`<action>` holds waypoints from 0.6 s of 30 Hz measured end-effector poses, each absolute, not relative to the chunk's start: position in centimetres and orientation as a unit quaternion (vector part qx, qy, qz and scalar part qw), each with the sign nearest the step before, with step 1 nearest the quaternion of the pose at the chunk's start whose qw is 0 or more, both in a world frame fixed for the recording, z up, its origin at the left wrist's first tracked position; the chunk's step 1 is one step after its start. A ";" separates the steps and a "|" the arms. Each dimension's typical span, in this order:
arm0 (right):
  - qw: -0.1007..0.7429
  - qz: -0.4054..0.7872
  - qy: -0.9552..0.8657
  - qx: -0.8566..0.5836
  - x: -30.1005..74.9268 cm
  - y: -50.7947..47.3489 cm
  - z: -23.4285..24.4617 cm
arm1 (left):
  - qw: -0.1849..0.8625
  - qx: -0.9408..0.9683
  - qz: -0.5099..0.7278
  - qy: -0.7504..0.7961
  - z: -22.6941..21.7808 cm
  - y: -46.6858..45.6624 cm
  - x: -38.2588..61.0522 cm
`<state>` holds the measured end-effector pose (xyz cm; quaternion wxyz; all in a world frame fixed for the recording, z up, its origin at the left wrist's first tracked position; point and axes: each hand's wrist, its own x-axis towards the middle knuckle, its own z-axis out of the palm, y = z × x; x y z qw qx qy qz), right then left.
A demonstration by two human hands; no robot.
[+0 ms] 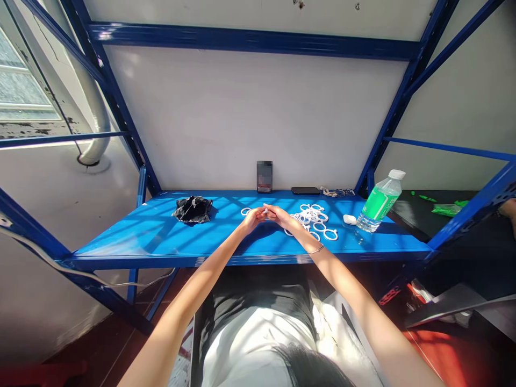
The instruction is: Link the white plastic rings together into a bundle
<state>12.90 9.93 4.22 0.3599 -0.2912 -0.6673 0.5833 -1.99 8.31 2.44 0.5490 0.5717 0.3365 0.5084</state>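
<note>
My left hand [253, 218] and my right hand [278, 214] meet above the middle of the blue shelf [133, 231]. Both are closed, fingertips pinched together around a small white piece [265, 212]. Its shape is mostly covered by the fingers. Just right of my right hand, partly behind that wrist, lies a loose pile of white rings [316, 216]. One single white ring [245, 212] rests on the shelf beyond my left hand.
Left on the shelf sits a crumpled black plastic bag [193, 209]. A dark box [264, 177] stands at the back, beside a black phone [305, 191] and some tangled cord [334, 192]. To the right are a small white case [350, 220] and a water bottle [381, 201]. Blue posts [393, 118] frame the shelf.
</note>
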 end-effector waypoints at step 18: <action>0.331 0.182 -0.840 -0.389 15.9 10.5 5.0 | 0.079 0.729 0.447 0.512 2.5 7.7 -2.1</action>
